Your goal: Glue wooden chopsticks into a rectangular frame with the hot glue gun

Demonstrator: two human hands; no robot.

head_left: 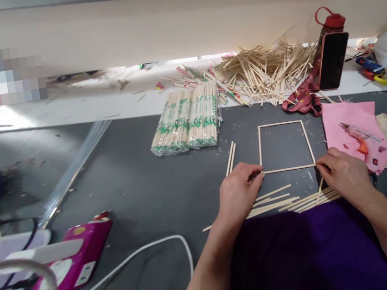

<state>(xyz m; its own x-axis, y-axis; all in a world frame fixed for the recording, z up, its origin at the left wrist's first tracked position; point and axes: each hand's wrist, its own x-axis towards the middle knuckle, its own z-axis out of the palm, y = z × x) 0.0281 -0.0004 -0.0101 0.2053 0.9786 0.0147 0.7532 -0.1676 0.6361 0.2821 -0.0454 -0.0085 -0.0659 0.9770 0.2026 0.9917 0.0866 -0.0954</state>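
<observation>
A four-sided frame of thin wooden sticks (288,169) lies on the dark grey table (142,191) in front of me. My left hand (240,189) pinches its near left corner between thumb and fingers. At the near right corner, my right hand (343,173) does the same. Loose wooden sticks (271,205) are spread between my forearms, close to my purple clothing. Two more sticks (231,158) lie just beyond my left hand. Right of the frame, a glue gun (360,139) with an orange trigger rests on a pink sheet (338,118).
Packs of wrapped chopsticks (186,119) lie behind the frame, before a heap of loose sticks (270,73). A phone (334,61) leans against a red-capped bottle (335,21). On the left are a magenta power strip (88,248), a white cable (137,253) and clear glue sticks (76,167).
</observation>
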